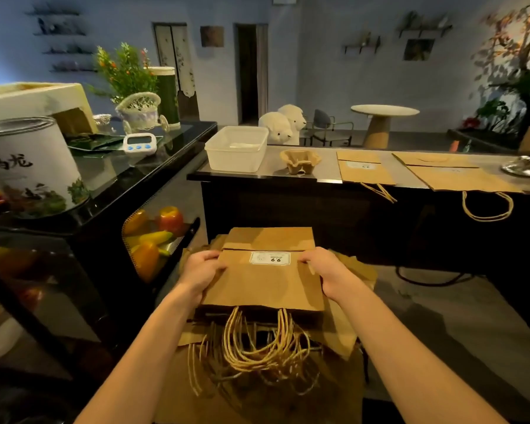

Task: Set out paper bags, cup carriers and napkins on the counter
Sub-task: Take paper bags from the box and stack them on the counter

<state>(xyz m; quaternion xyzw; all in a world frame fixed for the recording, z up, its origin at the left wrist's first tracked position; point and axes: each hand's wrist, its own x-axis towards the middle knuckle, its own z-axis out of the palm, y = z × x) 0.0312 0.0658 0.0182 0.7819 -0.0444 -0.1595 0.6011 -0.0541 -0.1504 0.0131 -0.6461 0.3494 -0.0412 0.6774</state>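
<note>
Centrally, a flat brown kraft paper bag [263, 289] bearing a white label was held low before the counter, above a loose stack of similar brown bags [340, 328] with twisted paper-cord handles. The left hand [201, 273] pinched its left edge and the right hand [331, 275] pinched its right edge, thumbs on top. Beyond, on the grey counter top [325, 171], lay a smaller flat brown bag [364, 172] and a wider flat brown bag [455, 177], handles overhanging the near edge. A moulded pulp cup carrier [300, 162] stood to their left, beside a translucent plastic tub [236, 151].
</note>
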